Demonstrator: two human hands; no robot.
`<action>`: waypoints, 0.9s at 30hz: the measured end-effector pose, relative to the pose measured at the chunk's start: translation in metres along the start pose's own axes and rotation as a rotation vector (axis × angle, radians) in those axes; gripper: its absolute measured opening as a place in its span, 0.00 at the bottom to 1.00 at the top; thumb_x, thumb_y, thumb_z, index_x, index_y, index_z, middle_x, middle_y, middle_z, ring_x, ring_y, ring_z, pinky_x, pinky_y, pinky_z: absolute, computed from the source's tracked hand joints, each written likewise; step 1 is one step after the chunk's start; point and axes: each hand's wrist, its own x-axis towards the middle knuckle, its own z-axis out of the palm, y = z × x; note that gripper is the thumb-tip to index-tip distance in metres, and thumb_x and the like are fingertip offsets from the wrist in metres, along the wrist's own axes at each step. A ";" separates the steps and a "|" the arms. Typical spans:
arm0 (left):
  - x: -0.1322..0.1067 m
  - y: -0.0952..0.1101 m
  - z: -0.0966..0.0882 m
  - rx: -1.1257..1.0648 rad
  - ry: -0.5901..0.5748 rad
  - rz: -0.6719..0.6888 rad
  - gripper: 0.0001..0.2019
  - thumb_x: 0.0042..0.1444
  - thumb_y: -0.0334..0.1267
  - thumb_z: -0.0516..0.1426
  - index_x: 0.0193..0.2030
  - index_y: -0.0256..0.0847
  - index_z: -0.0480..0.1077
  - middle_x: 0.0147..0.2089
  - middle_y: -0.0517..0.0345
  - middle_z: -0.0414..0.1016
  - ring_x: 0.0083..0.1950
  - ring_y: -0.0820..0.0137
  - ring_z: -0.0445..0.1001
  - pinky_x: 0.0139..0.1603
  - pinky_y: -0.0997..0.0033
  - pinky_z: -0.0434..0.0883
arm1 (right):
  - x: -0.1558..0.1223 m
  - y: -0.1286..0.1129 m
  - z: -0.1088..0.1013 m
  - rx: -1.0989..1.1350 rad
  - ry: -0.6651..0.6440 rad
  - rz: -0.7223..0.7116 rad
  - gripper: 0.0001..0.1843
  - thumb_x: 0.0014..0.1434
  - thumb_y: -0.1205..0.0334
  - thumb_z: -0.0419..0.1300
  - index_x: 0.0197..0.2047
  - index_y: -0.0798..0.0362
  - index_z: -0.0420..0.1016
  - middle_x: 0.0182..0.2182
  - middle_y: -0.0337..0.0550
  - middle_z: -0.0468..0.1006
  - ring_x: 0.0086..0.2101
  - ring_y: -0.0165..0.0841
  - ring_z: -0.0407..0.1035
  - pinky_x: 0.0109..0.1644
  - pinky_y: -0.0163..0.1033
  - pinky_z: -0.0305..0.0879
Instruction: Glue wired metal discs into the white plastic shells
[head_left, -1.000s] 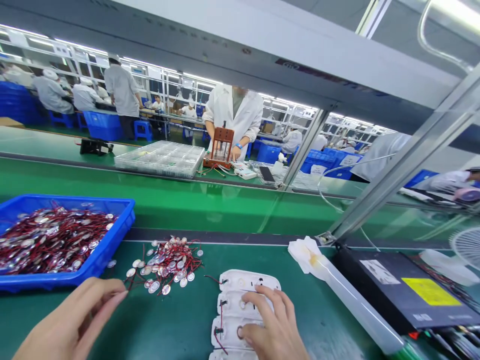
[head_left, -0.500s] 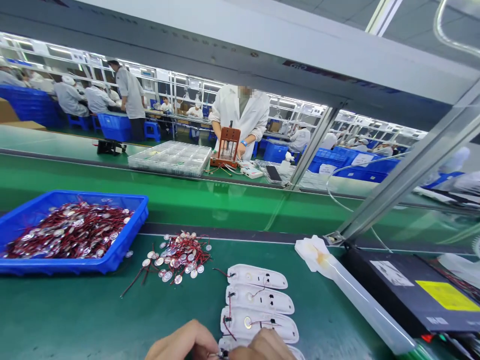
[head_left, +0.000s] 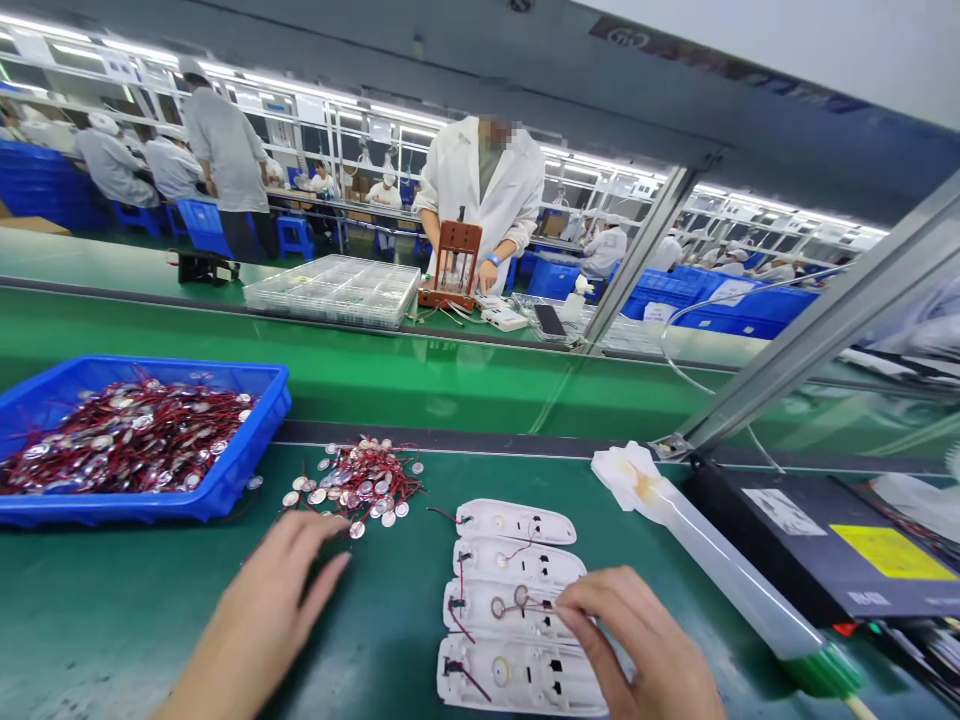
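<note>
My right hand (head_left: 626,635) pinches thin wires over the third of several white plastic shells (head_left: 469,655). A small round metal disc with wires (head_left: 520,596) hangs from those fingertips above the shell. Close beside it shows another disc (head_left: 498,607); whether it is held too or lies in the shell, I cannot tell. My left hand (head_left: 289,575) is open, thumb and fingers apart, at the near edge of a loose pile of wired discs (head_left: 371,485). The shells lie in a column, with red and black wires and small black parts inside.
A blue tray (head_left: 247,440) full of wired discs stands at the left. On the right are a translucent tube with a green end (head_left: 739,570) and a black box with a yellow label (head_left: 810,540). Across the green belt (head_left: 360,370), a person in a white coat (head_left: 484,190) handles a brown fixture.
My left hand has moved from the nearest shell up and left to the disc pile. My right hand has moved right and up, now holding wires. The nearest shell is uncovered; the view has tilted down.
</note>
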 end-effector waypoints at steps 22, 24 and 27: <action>0.023 -0.026 0.004 -0.008 -0.112 -0.091 0.19 0.55 0.54 0.45 0.42 0.44 0.66 0.39 0.58 0.66 0.38 0.70 0.69 0.38 0.72 0.66 | -0.013 0.002 0.008 -0.260 -0.179 -0.149 0.06 0.51 0.71 0.55 0.25 0.52 0.66 0.50 0.30 0.64 0.53 0.37 0.52 0.51 0.45 0.50; 0.023 -0.024 0.005 0.009 -0.099 -0.070 0.20 0.54 0.55 0.46 0.46 0.46 0.65 0.41 0.58 0.66 0.40 0.68 0.69 0.40 0.70 0.66 | -0.014 0.002 0.008 -0.244 -0.178 -0.170 0.05 0.50 0.70 0.57 0.27 0.50 0.68 0.49 0.30 0.64 0.53 0.37 0.53 0.52 0.46 0.49; 0.025 -0.020 0.008 0.001 -0.109 -0.017 0.19 0.56 0.54 0.44 0.41 0.45 0.66 0.41 0.57 0.67 0.39 0.69 0.70 0.42 0.69 0.66 | -0.017 0.004 0.015 -0.282 -0.176 -0.214 0.06 0.49 0.67 0.60 0.26 0.44 0.70 0.48 0.26 0.65 0.53 0.37 0.54 0.53 0.48 0.47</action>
